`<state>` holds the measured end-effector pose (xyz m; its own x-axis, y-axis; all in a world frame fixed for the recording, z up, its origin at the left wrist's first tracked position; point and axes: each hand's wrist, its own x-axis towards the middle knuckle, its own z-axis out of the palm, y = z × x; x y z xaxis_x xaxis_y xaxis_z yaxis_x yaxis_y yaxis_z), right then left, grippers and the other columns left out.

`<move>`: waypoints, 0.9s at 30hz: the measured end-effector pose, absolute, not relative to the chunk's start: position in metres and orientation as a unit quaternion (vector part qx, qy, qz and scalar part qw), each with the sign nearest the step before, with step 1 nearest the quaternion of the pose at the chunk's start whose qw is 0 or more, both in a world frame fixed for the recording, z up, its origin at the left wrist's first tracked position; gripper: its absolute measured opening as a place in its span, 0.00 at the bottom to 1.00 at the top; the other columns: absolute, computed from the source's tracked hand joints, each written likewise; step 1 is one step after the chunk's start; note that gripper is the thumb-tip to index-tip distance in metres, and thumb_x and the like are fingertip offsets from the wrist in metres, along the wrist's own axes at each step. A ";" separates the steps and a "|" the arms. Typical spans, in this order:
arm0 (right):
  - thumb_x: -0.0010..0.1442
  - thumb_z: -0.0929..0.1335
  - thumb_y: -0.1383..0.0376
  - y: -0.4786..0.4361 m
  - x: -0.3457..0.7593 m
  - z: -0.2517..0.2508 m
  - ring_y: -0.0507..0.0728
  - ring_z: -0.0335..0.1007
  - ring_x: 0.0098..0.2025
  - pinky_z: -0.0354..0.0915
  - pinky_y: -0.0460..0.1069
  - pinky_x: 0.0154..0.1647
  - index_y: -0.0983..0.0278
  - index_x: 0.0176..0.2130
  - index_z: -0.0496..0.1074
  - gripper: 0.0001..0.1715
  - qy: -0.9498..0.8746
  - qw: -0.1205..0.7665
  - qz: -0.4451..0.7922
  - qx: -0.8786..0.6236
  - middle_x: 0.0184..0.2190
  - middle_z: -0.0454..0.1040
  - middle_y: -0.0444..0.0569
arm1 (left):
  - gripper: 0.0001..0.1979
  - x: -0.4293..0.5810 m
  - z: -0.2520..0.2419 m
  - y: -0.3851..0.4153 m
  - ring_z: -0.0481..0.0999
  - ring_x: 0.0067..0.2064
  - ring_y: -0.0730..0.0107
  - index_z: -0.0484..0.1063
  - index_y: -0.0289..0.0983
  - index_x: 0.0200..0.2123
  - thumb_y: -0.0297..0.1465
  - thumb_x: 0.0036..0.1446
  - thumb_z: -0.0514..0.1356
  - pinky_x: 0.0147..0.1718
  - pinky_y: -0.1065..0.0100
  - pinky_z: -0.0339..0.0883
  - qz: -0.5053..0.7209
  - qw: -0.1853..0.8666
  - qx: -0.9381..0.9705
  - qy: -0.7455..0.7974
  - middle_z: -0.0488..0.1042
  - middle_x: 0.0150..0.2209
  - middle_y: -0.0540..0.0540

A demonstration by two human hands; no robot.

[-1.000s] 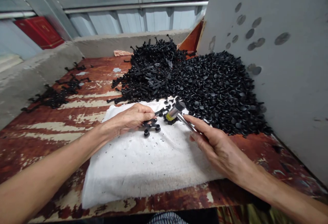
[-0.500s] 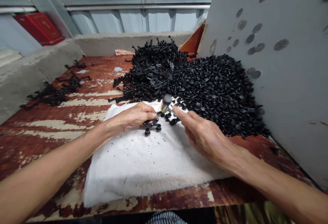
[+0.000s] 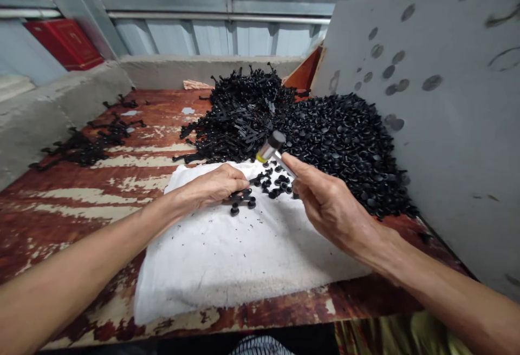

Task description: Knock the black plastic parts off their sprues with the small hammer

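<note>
My right hand (image 3: pixel 331 198) is closed round the handle of a small mallet (image 3: pixel 271 148) with a dark face, a metal middle and a yellow end. The mallet head is raised above the white cloth (image 3: pixel 211 268). My left hand (image 3: pixel 221 183) pinches a black molded strip (image 3: pixel 257 181) near the cloth's far edge; the part under my fingers is hidden. Several loose black mushroom-shaped pieces (image 3: pixel 280 186) lie right of the strip, below the mallet. More black pieces with round ends (image 3: pixel 242 203) rest beside my left fingers.
A heap of black strips (image 3: pixel 239 117) and a pile of round-headed black pieces (image 3: pixel 341 144) stand behind the cloth. More strips (image 3: pixel 91 144) lie at the left on the worn wooden table (image 3: pixel 134 163). A grey panel (image 3: pixel 439 144) borders the right side.
The mallet in my right hand has lifted up from the pieces on the cloth, and that hand has shifted slightly right. My left hand stays in place.
</note>
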<state>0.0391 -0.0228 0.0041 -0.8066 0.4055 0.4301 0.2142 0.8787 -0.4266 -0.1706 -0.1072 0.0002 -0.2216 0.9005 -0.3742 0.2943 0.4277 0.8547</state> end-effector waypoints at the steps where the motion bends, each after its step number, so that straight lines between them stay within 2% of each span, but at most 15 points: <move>1: 0.64 0.57 0.72 -0.024 0.039 0.007 0.59 0.75 0.40 0.72 0.55 0.43 0.68 0.64 0.61 0.31 -0.922 0.297 0.190 -0.157 0.45 0.77 0.59 | 0.12 -0.171 0.000 -0.107 0.54 0.17 0.80 0.63 0.37 0.17 0.34 0.45 0.61 0.16 0.73 0.45 0.326 0.457 0.423 0.711 0.58 0.15 0.55; 3: 0.64 0.57 0.73 -0.026 0.039 0.009 0.60 0.74 0.45 0.71 0.55 0.46 0.68 0.64 0.60 0.31 -0.915 0.322 0.190 -0.149 0.48 0.76 0.60 | 0.12 -0.171 0.000 -0.107 0.54 0.17 0.79 0.64 0.37 0.17 0.34 0.45 0.61 0.15 0.73 0.46 0.317 0.456 0.424 0.715 0.59 0.15 0.54; 4: 0.63 0.57 0.73 -0.027 0.039 0.009 0.60 0.74 0.44 0.71 0.55 0.44 0.68 0.65 0.59 0.32 -0.922 0.304 0.182 -0.154 0.48 0.76 0.60 | 0.11 -0.171 0.000 -0.107 0.54 0.16 0.79 0.65 0.37 0.17 0.35 0.45 0.61 0.15 0.72 0.46 0.315 0.457 0.421 0.718 0.59 0.15 0.54; 8: 0.58 0.58 0.76 -0.024 0.037 0.003 0.59 0.71 0.30 0.68 0.53 0.32 0.67 0.62 0.63 0.34 -0.953 0.160 0.164 -0.197 0.34 0.75 0.55 | 0.13 -0.174 0.003 -0.108 0.54 0.17 0.78 0.63 0.37 0.16 0.36 0.44 0.61 0.16 0.71 0.45 0.308 0.450 0.427 0.722 0.58 0.15 0.54; 10: 0.60 0.58 0.74 -0.021 0.035 0.005 0.56 0.68 0.29 0.65 0.51 0.31 0.67 0.56 0.68 0.26 -0.941 0.185 0.200 -0.202 0.32 0.74 0.51 | 0.13 -0.174 0.009 -0.108 0.54 0.18 0.77 0.63 0.37 0.16 0.36 0.45 0.61 0.17 0.72 0.45 0.298 0.427 0.454 0.723 0.58 0.15 0.54; 13: 0.62 0.62 0.68 -0.019 0.027 0.015 0.52 0.62 0.25 0.60 0.47 0.26 0.64 0.42 0.70 0.10 -0.889 0.242 0.317 -0.225 0.27 0.69 0.45 | 0.13 -0.169 0.022 -0.108 0.54 0.20 0.77 0.65 0.36 0.16 0.35 0.47 0.59 0.18 0.72 0.45 0.262 0.396 0.528 0.704 0.58 0.16 0.53; 14: 0.60 0.65 0.66 -0.019 0.023 0.017 0.50 0.58 0.22 0.57 0.46 0.22 0.63 0.37 0.69 0.04 -0.860 0.227 0.387 -0.241 0.24 0.67 0.42 | 0.13 -0.166 0.026 -0.109 0.54 0.20 0.77 0.64 0.36 0.16 0.34 0.48 0.58 0.19 0.71 0.45 0.246 0.394 0.557 0.689 0.58 0.16 0.53; 15: 0.58 0.66 0.65 -0.020 0.020 0.019 0.49 0.55 0.19 0.54 0.45 0.19 0.62 0.33 0.67 0.02 -0.827 0.197 0.460 -0.255 0.20 0.63 0.39 | 0.14 -0.162 0.030 -0.110 0.54 0.20 0.76 0.64 0.36 0.16 0.34 0.50 0.58 0.19 0.71 0.45 0.230 0.394 0.583 0.673 0.58 0.16 0.53; 18: 0.55 0.68 0.65 -0.023 0.016 0.018 0.47 0.49 0.13 0.48 0.43 0.11 0.61 0.29 0.63 0.07 -0.744 0.129 0.597 -0.272 0.14 0.57 0.34 | 0.14 -0.153 0.037 -0.119 0.59 0.23 0.74 0.64 0.37 0.19 0.36 0.53 0.55 0.22 0.71 0.49 0.237 0.340 0.616 0.670 0.62 0.20 0.52; 22: 0.57 0.66 0.61 -0.028 0.023 0.008 0.46 0.49 0.12 0.49 0.42 0.10 0.60 0.30 0.61 0.08 -0.709 0.181 0.614 -0.296 0.14 0.57 0.33 | 0.16 -0.151 0.035 -0.138 0.65 0.30 0.68 0.67 0.38 0.28 0.44 0.57 0.53 0.27 0.69 0.53 0.298 0.172 0.526 0.778 0.69 0.27 0.49; 24: 0.58 0.65 0.58 -0.031 0.026 0.004 0.46 0.49 0.12 0.49 0.41 0.10 0.59 0.30 0.60 0.11 -0.694 0.208 0.617 -0.308 0.13 0.56 0.33 | 0.19 -0.150 0.033 -0.144 0.63 0.28 0.69 0.65 0.38 0.25 0.45 0.59 0.50 0.26 0.68 0.52 0.282 0.178 0.522 0.785 0.66 0.24 0.50; 27: 0.58 0.66 0.58 -0.041 0.026 0.003 0.47 0.50 0.12 0.50 0.41 0.10 0.60 0.30 0.60 0.11 -0.685 0.212 0.626 -0.308 0.13 0.56 0.33 | 0.18 -0.144 0.027 -0.140 0.60 0.25 0.71 0.61 0.38 0.21 0.41 0.59 0.49 0.25 0.69 0.50 0.274 0.233 0.554 0.751 0.62 0.21 0.52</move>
